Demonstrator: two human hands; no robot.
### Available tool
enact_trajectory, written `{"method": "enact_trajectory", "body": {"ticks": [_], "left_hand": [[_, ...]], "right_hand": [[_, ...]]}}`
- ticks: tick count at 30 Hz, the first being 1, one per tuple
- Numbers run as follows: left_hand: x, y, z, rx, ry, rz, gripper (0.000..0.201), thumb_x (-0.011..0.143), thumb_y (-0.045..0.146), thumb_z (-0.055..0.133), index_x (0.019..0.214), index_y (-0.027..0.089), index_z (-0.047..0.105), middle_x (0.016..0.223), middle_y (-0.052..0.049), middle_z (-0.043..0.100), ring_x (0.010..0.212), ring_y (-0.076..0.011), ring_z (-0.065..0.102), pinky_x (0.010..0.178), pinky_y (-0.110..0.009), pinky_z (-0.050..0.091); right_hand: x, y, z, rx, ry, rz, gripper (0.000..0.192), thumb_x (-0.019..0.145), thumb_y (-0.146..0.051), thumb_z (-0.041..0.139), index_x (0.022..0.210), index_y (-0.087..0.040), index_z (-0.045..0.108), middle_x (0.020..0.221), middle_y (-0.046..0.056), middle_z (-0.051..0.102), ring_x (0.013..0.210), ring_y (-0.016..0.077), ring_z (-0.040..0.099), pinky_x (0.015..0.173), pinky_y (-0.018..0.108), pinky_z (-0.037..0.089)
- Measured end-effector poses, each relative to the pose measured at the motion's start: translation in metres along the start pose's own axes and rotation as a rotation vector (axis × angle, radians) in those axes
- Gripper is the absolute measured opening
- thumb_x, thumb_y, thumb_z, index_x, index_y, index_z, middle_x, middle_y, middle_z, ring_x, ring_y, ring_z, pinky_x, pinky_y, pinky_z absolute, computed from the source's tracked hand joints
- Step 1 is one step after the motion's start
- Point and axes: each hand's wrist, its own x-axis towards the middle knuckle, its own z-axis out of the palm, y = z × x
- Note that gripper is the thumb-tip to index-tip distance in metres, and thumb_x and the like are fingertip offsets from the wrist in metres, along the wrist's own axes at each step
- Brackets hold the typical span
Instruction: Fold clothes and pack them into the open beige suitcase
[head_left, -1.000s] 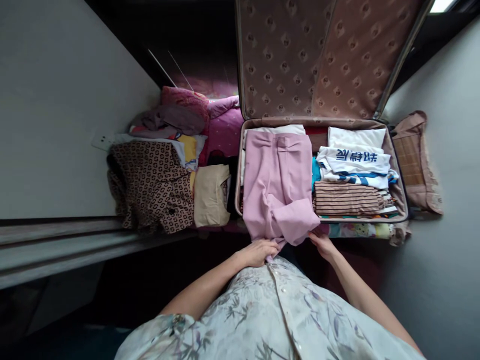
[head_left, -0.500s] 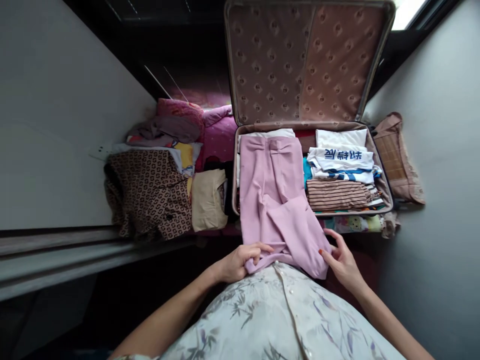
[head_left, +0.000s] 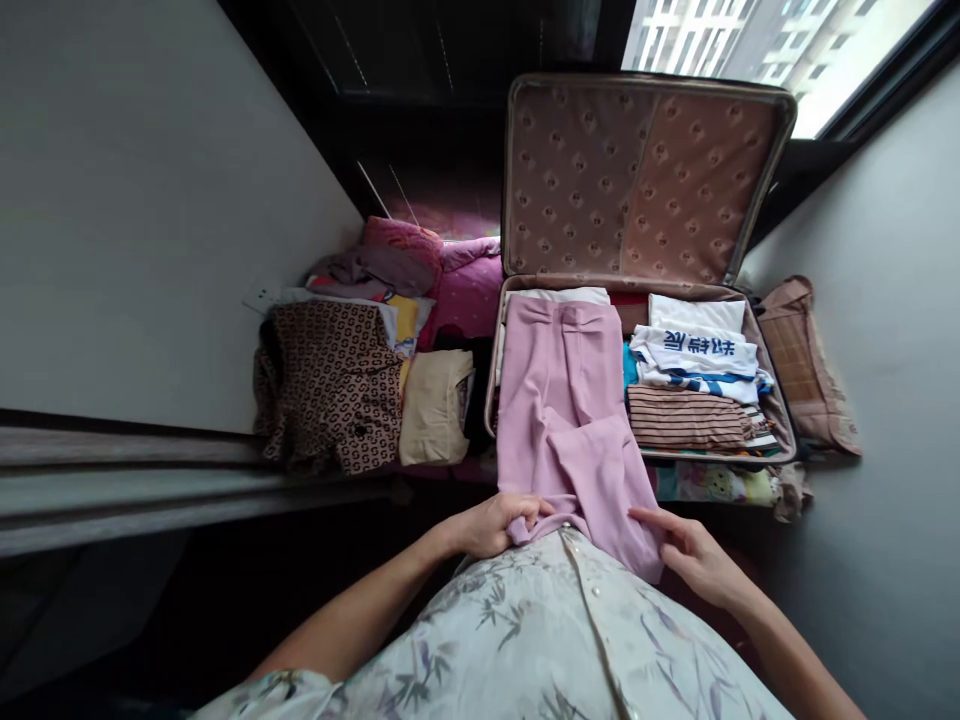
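An open suitcase [head_left: 780, 430] lies in front of me with its patterned lid [head_left: 645, 175] standing upright. A pink garment [head_left: 562, 400] lies along its left half and hangs over the near rim toward my body. My left hand [head_left: 499, 522] grips the garment's near left corner. My right hand [head_left: 694, 555] pinches its near right edge. Folded clothes fill the right half: a white printed shirt [head_left: 697, 350] and a brown striped top [head_left: 686, 415].
Left of the suitcase sits a pile of clothes: a brown patterned shirt [head_left: 330, 390], a beige folded piece [head_left: 439, 405], pink bedding [head_left: 461, 285]. A woven cushion [head_left: 802, 365] lies to the right. White walls close in on both sides; a window [head_left: 750, 40] is behind the lid.
The pink garment's near end has been drawn out over the suitcase rim toward me, both hands moving with it. The camera has tilted up, showing the window.
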Motion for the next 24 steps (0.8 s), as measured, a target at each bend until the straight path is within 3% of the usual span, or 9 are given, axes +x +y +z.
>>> {"method": "enact_trajectory", "body": {"ticks": [2,4,8,11,14,17,20,22,24], "left_hand": [[0.0,0.001,-0.001,-0.018,0.005,0.003,0.022,0.068,0.0,0.053,0.076,0.019,0.046,0.129,-0.011,0.07,0.111,-0.0221,0.067,0.093,-0.031,0.047],[0.001,0.001,-0.004,-0.029,0.016,0.025,0.022,0.069,0.0,0.053,0.077,0.02,0.045,0.133,-0.012,0.068,0.117,-0.0236,0.065,0.098,-0.033,0.046],[0.005,0.009,-0.016,-0.01,0.003,0.072,0.023,0.071,-0.001,0.052,0.076,0.02,0.043,0.141,-0.016,0.062,0.128,-0.0256,0.06,0.104,-0.037,0.044],[0.013,0.024,-0.036,0.006,-0.066,0.101,0.023,0.073,-0.001,0.052,0.079,0.02,0.045,0.145,-0.017,0.058,0.131,-0.0259,0.058,0.106,-0.038,0.043],[0.028,0.042,-0.067,-0.049,-0.155,0.105,0.021,0.077,0.001,0.055,0.079,0.019,0.045,0.145,-0.018,0.06,0.134,-0.0269,0.056,0.109,-0.041,0.042],[0.056,0.048,-0.112,-0.182,-0.19,0.039,0.022,0.081,0.012,0.068,0.076,0.019,0.047,0.137,-0.018,0.065,0.131,-0.031,0.059,0.11,-0.046,0.042],[0.1,0.031,-0.168,-0.373,0.071,-0.058,0.027,0.077,0.023,0.081,0.081,0.017,0.054,0.128,-0.019,0.07,0.114,-0.0329,0.067,0.099,-0.045,0.051],[0.134,0.007,-0.202,-0.497,0.396,-0.069,0.028,0.078,0.027,0.08,0.092,0.018,0.058,0.122,-0.016,0.071,0.103,-0.0284,0.07,0.092,-0.041,0.054],[0.165,-0.023,-0.225,-0.552,0.731,-0.069,0.03,0.084,0.034,0.076,0.103,0.019,0.058,0.114,-0.01,0.072,0.1,-0.023,0.069,0.091,-0.037,0.055]], "right_hand": [[-0.001,0.001,-0.005,-0.097,-0.078,-0.121,0.068,0.072,-0.015,0.054,0.138,-0.021,0.067,0.143,0.01,0.063,0.132,0.0287,0.059,0.113,0.047,0.047],[0.002,0.006,-0.007,-0.257,-0.048,-0.253,0.068,0.075,-0.009,0.051,0.14,-0.023,0.064,0.141,0.011,0.063,0.13,0.0262,0.06,0.11,0.044,0.05],[0.019,0.01,-0.01,-0.54,0.165,-0.538,0.047,0.088,-0.006,0.043,0.12,-0.023,0.074,0.097,0.01,0.066,0.09,0.0189,0.065,0.082,0.031,0.058],[0.035,-0.008,-0.022,-0.611,0.216,-0.658,0.032,0.093,-0.011,0.049,0.105,-0.024,0.075,0.104,0.012,0.066,0.098,0.0225,0.06,0.085,0.035,0.056],[0.052,-0.04,-0.049,-0.534,0.096,-0.632,0.021,0.095,-0.021,0.053,0.101,-0.023,0.073,0.131,0.013,0.063,0.123,0.0283,0.054,0.102,0.045,0.05],[0.089,-0.073,-0.084,-0.346,-0.141,-0.498,0.022,0.096,-0.033,0.055,0.106,-0.021,0.071,0.113,0.01,0.071,0.105,0.0236,0.063,0.095,0.037,0.053],[0.159,-0.096,-0.112,-0.107,-0.168,-0.393,0.031,0.087,-0.046,0.066,0.098,-0.018,0.072,0.092,0.006,0.072,0.085,0.0204,0.064,0.082,0.031,0.054],[0.219,-0.103,-0.12,0.089,-0.101,-0.35,0.037,0.078,-0.051,0.072,0.093,-0.017,0.071,0.09,0.005,0.072,0.085,0.0213,0.064,0.08,0.031,0.053],[0.276,-0.101,-0.117,0.274,0.068,-0.264,0.047,0.074,-0.06,0.069,0.094,-0.018,0.07,0.086,0.005,0.071,0.082,0.0212,0.063,0.076,0.032,0.052]]}}
